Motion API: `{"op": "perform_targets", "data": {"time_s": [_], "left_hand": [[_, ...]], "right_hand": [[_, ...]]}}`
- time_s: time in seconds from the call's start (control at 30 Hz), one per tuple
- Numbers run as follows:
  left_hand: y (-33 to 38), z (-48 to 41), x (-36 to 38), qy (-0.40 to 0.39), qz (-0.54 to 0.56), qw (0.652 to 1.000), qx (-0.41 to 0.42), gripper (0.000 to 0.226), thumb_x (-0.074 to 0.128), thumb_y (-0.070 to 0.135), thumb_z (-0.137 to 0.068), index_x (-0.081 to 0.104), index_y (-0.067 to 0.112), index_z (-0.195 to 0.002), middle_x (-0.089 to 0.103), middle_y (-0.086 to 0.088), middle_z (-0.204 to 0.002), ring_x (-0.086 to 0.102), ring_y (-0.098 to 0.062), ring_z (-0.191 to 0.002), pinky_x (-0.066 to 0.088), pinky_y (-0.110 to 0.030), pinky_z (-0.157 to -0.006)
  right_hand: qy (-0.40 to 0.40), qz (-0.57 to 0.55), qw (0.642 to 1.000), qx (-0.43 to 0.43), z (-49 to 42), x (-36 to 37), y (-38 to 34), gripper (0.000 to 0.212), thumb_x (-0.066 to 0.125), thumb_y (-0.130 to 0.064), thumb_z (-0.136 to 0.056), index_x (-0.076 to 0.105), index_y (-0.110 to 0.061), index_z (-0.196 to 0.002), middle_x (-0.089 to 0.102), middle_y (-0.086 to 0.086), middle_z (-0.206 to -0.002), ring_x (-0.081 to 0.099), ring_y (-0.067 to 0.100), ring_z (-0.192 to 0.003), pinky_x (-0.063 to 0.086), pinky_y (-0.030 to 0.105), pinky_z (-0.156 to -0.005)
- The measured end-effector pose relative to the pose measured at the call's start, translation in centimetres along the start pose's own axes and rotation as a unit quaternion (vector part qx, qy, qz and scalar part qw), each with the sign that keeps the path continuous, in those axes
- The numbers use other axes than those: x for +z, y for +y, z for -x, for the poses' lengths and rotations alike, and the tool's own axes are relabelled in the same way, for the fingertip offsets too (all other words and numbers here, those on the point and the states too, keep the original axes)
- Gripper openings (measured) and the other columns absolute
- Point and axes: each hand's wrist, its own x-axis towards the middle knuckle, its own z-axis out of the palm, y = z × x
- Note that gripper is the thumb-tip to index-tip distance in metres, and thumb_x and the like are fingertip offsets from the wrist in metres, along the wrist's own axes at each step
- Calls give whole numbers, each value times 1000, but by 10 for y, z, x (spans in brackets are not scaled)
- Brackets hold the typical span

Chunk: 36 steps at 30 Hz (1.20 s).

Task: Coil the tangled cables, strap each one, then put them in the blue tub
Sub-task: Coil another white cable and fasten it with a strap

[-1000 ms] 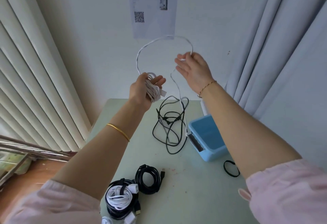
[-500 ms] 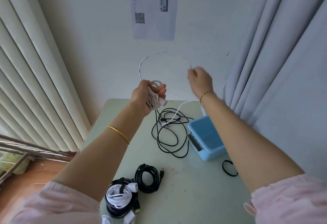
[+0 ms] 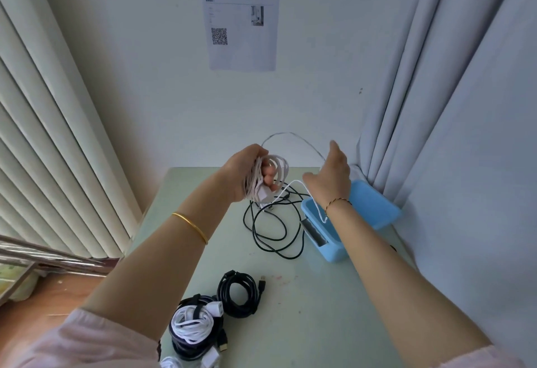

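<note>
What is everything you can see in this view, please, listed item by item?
white cable: one, white, partly coiled in the left hand, the rest looping to the right hand
loose cable: one, black, tangled mid-table
coiled cables: at least three, black and white, near table edge
blue tub: one, blue, right of the loose cable
table: one, pale green
paper sheet: one, white, on the wall
curtain: one, grey, right side
left hand: grips the coil
right hand: holds the cable's free run

white cable (image 3: 279,169) | black coil (image 3: 224,290) | blue tub (image 3: 334,251) | pale-green table (image 3: 305,324) | gold bangle (image 3: 190,226)
</note>
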Motion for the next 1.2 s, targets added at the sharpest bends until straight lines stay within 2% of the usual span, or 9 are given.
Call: {"op": "perform_targets", "data": {"time_s": [0.2, 0.3, 0.4, 0.6, 0.73, 0.87, 0.93, 1.03, 1.2], "left_hand": [[-7, 1, 2, -45, -66, 996, -38, 36, 39, 21, -93, 47, 11, -60, 46, -2, -44, 41, -15, -33, 50, -24, -52], [-7, 2, 2, -77, 0, 996, -40, 33, 39, 22, -92, 46, 12, -61, 45, 1, -44, 41, -13, -34, 47, -23, -54], [-5, 0, -2, -120, 143, 982, -12, 28, 43, 19, -87, 48, 12, -61, 49, 1, -47, 48, -12, -38, 52, -21, -55], [-4, -12, -2, -88, 255, 959, 86, 44, 34, 33, -103, 58, -3, -109, 70, -10, -99, 69, -16, -83, 56, -31, -77], [-1, -23, -14, 50, 141, 966, 211, 18, 41, 20, -102, 51, 5, -105, 63, -14, -108, 63, -24, -99, 56, -34, -71], [-5, -26, -22, 175, -176, 922, 297, 15, 50, 6, -95, 60, -5, -92, 63, -13, -91, 65, -12, -80, 50, -28, -69], [-9, -22, -20, 152, -301, 892, 302, 21, 47, 2, -95, 56, -17, -95, 65, -13, -84, 63, 2, -55, 46, -11, -53], [-15, -14, -13, 85, -417, 873, 241, 23, 47, 6, -98, 59, -10, -87, 67, -11, -72, 58, -1, -42, 43, -11, -43], [-19, -5, -9, -68, -272, 949, 144, 38, 41, 34, -101, 49, 10, -73, 53, -7, -61, 56, -25, -61, 47, -24, -53]], "right_hand": [[-13, 84, 984, -154, 0, 0, -13, 57, 49, -19, -95, 26, -18, -147, 40, 6, -145, 34, 26, -134, 35, 40, -106], [-66, 45, 987, -137, 1, 3, -10, 37, 37, -24, -101, 45, -17, -136, 64, 7, -105, 57, 29, -104, 48, 42, -86], [-122, -17, 986, -108, 11, 9, -1, 33, 32, -29, -102, 59, -15, -116, 55, -9, -72, 56, 16, -69, 49, 35, -71], [-200, -29, 974, -106, 30, 14, -6, 30, 38, -26, -101, 66, -17, -98, 47, -15, -61, 44, 6, -55, 37, 27, -56], [-235, -11, 966, -108, 36, 0, -10, 29, 45, -23, -96, 67, -15, -79, 49, -11, -51, 43, 11, -54, 37, 30, -58], [-250, 49, 951, -174, 37, -22, -30, 20, 55, -24, -89, 65, -16, -74, 53, -9, -62, 48, 11, -64, 38, 29, -61], [-224, 63, 952, -198, 32, -30, -40, 15, 57, -24, -88, 69, -20, -81, 59, -10, -68, 53, 10, -69, 40, 27, -62], [-150, 0, 965, -213, 13, -33, -49, 20, 55, -13, -87, 73, -24, -85, 70, -6, -86, 60, 11, -79, 48, 28, -70], [-121, -134, 972, -151, -16, -36, -52, 33, 46, 3, -85, 75, -14, -85, 68, -8, -88, 55, -9, -76, 42, 11, -70]]}}
